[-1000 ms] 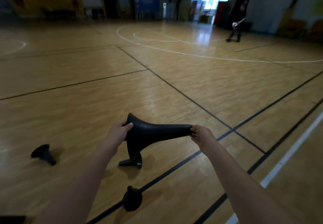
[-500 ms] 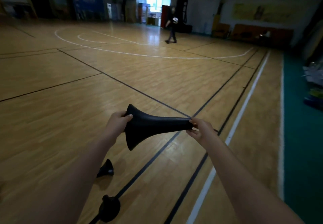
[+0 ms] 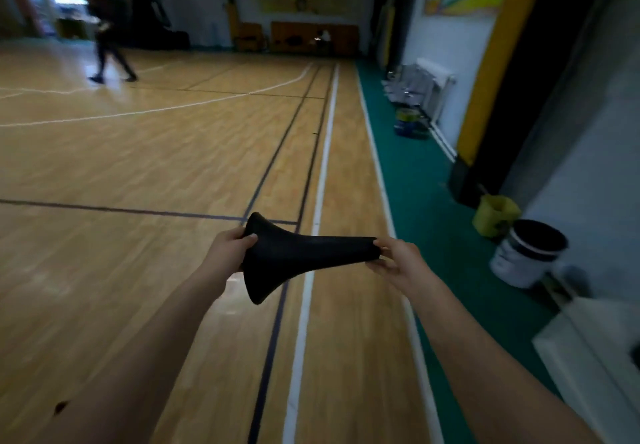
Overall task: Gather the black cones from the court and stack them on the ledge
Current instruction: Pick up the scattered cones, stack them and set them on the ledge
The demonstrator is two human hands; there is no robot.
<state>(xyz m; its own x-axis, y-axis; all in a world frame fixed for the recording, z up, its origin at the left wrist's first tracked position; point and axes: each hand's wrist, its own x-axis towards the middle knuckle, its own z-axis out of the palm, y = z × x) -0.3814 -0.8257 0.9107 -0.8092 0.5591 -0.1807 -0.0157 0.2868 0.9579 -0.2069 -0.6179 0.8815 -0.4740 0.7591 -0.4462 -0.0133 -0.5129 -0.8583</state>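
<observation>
Now Carrying a Cone Toward the Sideline

At centre frame, both hands are holding the black cone [image 3: 301, 256] sideways above the court floor [image 3: 138, 166]. The left hand [image 3: 227, 253] is curling its fingers round the flared base, and the right hand [image 3: 398, 263] is pinching the narrow tip. Whether other cones are nesting inside is impossible to tell. A pale flat surface [image 3: 588, 357] at lower right is probably the ledge. The carry is calling for a firm base grip, turning the cone upright before setting it down, and steering past the white bucket [image 3: 526, 256] at right.

One head-worn camera looks forward and down across the glossy wooden court floor [image 3: 138, 152], green floor strip [image 3: 433, 235] at two o'clock.
</observation>
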